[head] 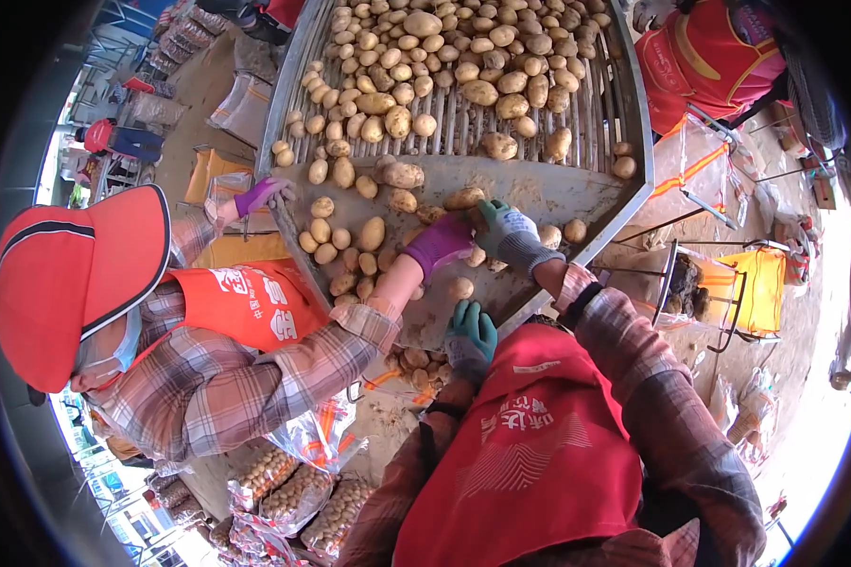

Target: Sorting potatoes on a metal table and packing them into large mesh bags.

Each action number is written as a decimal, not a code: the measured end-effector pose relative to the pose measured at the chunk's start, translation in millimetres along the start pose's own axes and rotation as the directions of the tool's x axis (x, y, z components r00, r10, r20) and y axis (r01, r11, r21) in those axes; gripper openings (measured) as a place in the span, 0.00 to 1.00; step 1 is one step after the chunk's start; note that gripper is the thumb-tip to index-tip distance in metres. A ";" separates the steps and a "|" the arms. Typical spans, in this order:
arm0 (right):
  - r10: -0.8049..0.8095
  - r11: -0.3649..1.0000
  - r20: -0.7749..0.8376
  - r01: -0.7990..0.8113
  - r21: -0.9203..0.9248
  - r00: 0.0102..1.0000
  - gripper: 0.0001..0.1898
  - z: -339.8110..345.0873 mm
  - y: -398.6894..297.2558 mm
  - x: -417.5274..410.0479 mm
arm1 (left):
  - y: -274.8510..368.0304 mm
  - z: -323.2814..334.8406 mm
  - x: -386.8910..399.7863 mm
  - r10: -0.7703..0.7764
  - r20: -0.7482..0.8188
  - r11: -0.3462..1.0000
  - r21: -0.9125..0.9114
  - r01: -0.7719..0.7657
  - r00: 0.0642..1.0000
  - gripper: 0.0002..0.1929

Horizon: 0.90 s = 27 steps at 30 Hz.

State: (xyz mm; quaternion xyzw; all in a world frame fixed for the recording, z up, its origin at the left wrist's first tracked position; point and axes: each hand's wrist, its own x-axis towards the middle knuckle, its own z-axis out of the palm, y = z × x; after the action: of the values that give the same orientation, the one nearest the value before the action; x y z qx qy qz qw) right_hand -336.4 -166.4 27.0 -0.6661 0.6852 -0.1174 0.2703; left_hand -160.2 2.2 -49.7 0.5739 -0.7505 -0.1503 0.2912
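Observation:
Many potatoes [425,25] lie on a slatted metal sorting table [525,177], whose lower part is a smooth metal plate. My right hand [508,228], in a grey and green glove, reaches over the plate; its fingertips are at a dark potato beside a co-worker's purple-gloved hand, and whether it grips the potato I cannot tell. My left hand [471,333], gloved alike, rests at the near edge of the plate, just below a small potato [461,288], fingers slightly bent. Longer potatoes [464,198] lie just beyond my right hand.
A co-worker in a red cap [49,283] leans in from the left, both purple gloves over the plate. Another person in a red apron [709,64] stands at upper right. Open bags on metal frames [759,290] flank the table; filled potato bags [337,514] lie below left.

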 end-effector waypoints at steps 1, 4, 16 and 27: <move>-0.002 1.000 0.002 0.002 -0.002 1.000 0.32 2.9 0.3 5.4 | 0.4 0.6 0.3 0.012 -0.013 1.000 0.013 -0.012 1.000 0.14; 0.013 0.991 0.065 -0.005 -0.133 0.998 0.28 -8.6 -9.7 10.4 | -3.2 0.7 -2.9 0.026 -0.032 1.000 0.016 -0.026 0.999 0.15; -0.113 -0.048 0.398 -0.405 0.913 0.911 0.17 -13.0 63.7 -2.8 | -3.0 3.1 -4.9 0.005 -0.031 1.000 0.000 -0.005 1.000 0.14; -0.161 -0.154 0.139 -0.164 0.974 0.977 0.21 -54.8 102.6 -85.6 | 7.9 -1.2 -4.8 -0.026 0.018 1.000 0.000 0.026 1.000 0.15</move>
State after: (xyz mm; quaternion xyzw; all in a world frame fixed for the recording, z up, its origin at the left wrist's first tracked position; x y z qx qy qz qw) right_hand -455.2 -85.0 37.2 -0.2334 0.3223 -0.5242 0.7529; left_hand -164.8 9.2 -45.6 0.5820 -0.7457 -0.1592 0.2827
